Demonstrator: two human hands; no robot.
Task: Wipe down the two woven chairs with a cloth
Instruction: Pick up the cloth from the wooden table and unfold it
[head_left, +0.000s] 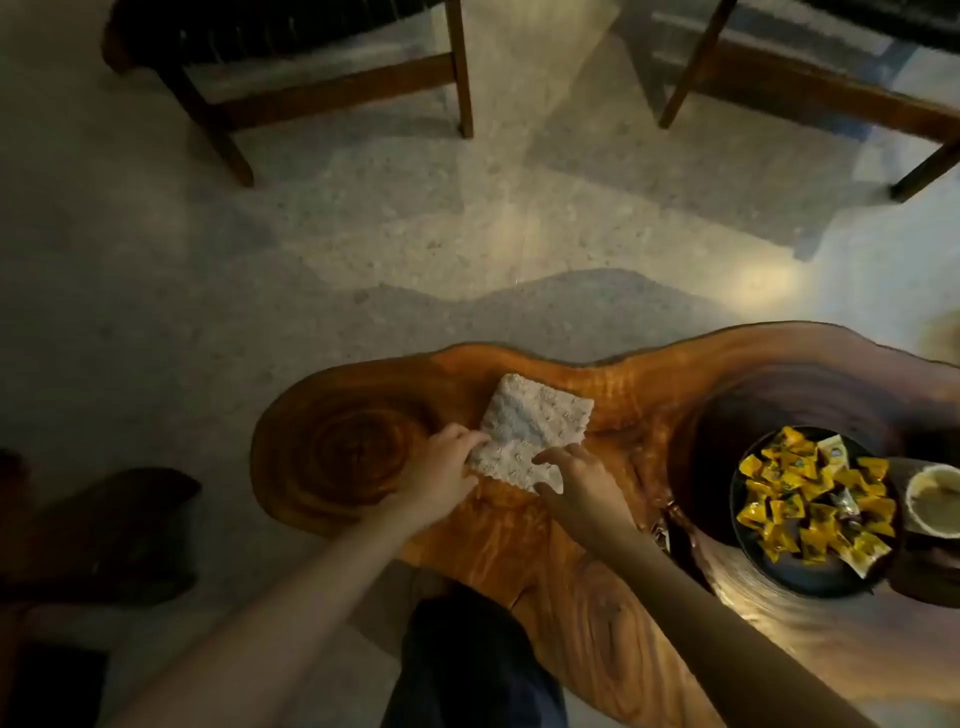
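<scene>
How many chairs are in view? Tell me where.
2. The left chair stands top left, the right chair top right; both cropped, others may be hidden.

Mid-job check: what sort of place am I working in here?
Probably a lounge or sitting area: a low live-edge wooden table, a plate of wrapped sweets on it, and two chairs on a polished stone floor.
</scene>
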